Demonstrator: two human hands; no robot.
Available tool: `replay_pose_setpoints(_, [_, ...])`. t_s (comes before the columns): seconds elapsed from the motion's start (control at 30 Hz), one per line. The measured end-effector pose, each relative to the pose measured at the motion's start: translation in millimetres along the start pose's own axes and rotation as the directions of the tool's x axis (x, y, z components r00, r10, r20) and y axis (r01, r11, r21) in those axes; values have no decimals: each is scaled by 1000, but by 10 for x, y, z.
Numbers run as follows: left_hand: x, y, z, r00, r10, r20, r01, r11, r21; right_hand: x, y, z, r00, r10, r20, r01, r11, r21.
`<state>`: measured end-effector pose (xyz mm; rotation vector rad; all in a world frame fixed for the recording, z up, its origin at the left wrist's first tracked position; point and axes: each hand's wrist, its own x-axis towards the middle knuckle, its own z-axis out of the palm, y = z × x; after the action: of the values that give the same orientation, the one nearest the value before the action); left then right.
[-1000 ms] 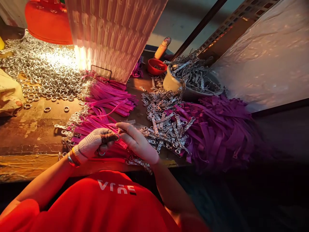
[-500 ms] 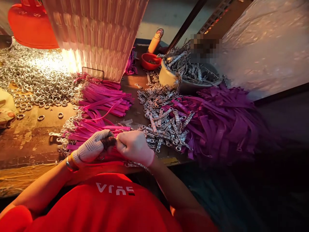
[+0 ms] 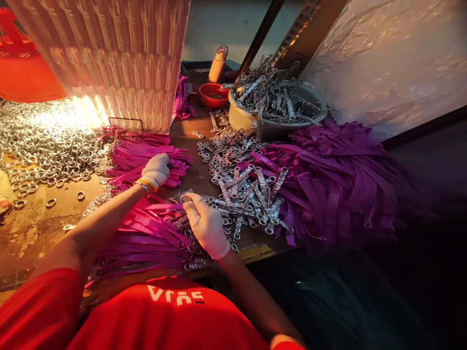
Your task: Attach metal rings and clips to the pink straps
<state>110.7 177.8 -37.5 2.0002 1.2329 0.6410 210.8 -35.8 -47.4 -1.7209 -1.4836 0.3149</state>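
Note:
My left hand, in a dotted white glove, reaches onto the upper bundle of magenta straps; its fingers are turned away and mostly hidden. My right hand, also gloved, pinches a small metal ring between thumb and fingertips. Below and left of it lies a second bundle of magenta straps, with metal pieces at its right ends. Just right of my right hand is a heap of silver linked metal pieces.
Loose metal rings cover the left of the table under a red lamp. A tub of metal pieces, a red bowl and a bottle stand behind. Purple straps are piled right.
My hands have separated. The left has moved up to the upper strap bundle, and the right has shifted slightly right and down, with a ring now visible at its fingertips. The view has shifted.

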Motion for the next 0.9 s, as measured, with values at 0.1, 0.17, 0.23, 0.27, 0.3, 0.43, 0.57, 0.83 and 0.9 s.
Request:
replay_pose_setpoints(0.1, [-9, 61, 63, 999, 43, 11, -44, 999, 33, 40, 52, 30, 999, -45, -12, 46, 998, 32])
replay_pose_setpoints(0.17, [-191, 134, -24, 995, 62, 84, -63, 998, 6, 87, 48, 1, 994, -99, -54, 103, 992, 71])
replay_pose_setpoints(0.23, [-475, 217, -195, 967, 39, 251, -10, 993, -116, 130, -2, -57, 989, -135, -64, 141, 986, 94])
replay_pose_setpoints(0.27, [-640, 258, -295, 935, 14, 356, 64, 976, -207, 144, -44, -88, 988, -145, -51, 149, 985, 88])
replay_pose_setpoints(0.3, [-810, 298, -392, 899, -8, 439, 150, 945, -291, 151, -96, -114, 988, -156, -25, 157, 985, 71])
replay_pose_setpoints(0.43, [-1423, 420, -634, 862, -73, 502, 338, 821, -460, 100, -350, -156, 970, -187, 153, 202, 975, -88])
replay_pose_setpoints(0.57, [-1747, 424, -637, 908, -120, 401, 277, 891, -360, -19, -550, -149, 913, -191, 360, 290, 924, -247])
replay_pose_setpoints(0.83, [-1840, 33, -538, 869, 168, 466, -159, 985, -61, -249, -600, -32, 869, -155, 470, 374, 827, -419])
replay_pose_setpoints(0.9, [-1908, -19, -506, 867, 160, 472, -149, 987, -60, -279, -613, -33, 862, -138, 487, 363, 839, -405])
